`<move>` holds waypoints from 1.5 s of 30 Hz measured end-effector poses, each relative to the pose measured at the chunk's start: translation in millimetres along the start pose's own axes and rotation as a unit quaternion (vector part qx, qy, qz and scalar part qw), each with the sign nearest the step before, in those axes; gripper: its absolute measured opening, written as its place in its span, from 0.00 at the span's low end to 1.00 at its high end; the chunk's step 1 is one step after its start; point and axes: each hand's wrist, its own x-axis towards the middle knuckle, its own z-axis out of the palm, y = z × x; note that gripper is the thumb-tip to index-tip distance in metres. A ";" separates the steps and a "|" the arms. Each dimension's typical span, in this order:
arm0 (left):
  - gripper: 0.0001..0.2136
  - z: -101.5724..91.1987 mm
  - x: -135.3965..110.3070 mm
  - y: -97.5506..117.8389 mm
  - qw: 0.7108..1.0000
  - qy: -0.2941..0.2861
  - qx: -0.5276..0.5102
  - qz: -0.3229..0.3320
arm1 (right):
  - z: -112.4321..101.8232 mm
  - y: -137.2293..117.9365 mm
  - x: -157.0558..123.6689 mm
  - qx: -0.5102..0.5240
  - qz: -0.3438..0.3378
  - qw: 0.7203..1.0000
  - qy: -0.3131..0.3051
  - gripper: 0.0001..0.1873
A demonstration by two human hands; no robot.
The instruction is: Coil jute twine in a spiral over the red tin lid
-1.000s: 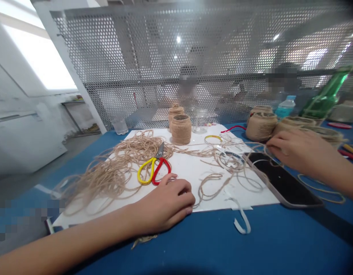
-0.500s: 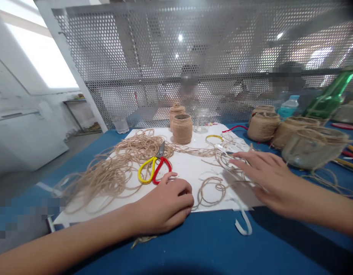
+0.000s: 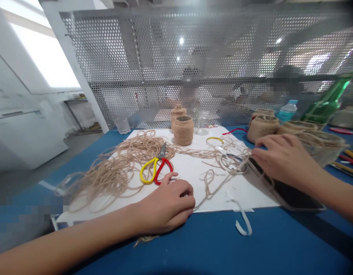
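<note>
My left hand rests at the near edge of the white sheet, its fingers curled in on a strand of jute twine. That strand runs loosely to the right across the paper. At its far end my right hand pinches the twine, its fingertips partly hidden, above a dark flat device like a phone. Scissors with one yellow and one red handle lie just beyond my left hand, blades pointing away. A large tangle of loose twine spreads to their left.
Twine-wrapped jars and a clear glass jar stand at the back. More wrapped jars, a blue-liquid bottle and a green bottle crowd the right. A perforated metal screen closes off the far side.
My right hand has moved right and slightly up, drawing its fingers together and uncovering the dark device. The coiled twine between my hands has been pulled straighter. My left hand stays in place.
</note>
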 end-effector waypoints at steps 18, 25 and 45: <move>0.06 2.4 -1.4 -0.9 1.000 -0.002 -0.004 -0.004 | -9.6 -47.7 -15.0 0.162 -0.035 0.985 -0.048 0.16; 0.06 1.6 -0.8 -0.7 1.000 -0.004 -0.004 -0.004 | -4.5 -80.8 -1.7 0.187 -0.055 0.978 -0.076 0.09; 0.06 0.3 -3.8 1.2 1.000 -0.007 -0.015 -0.015 | -2.1 -23.2 5.8 0.030 -0.030 0.999 -0.006 0.10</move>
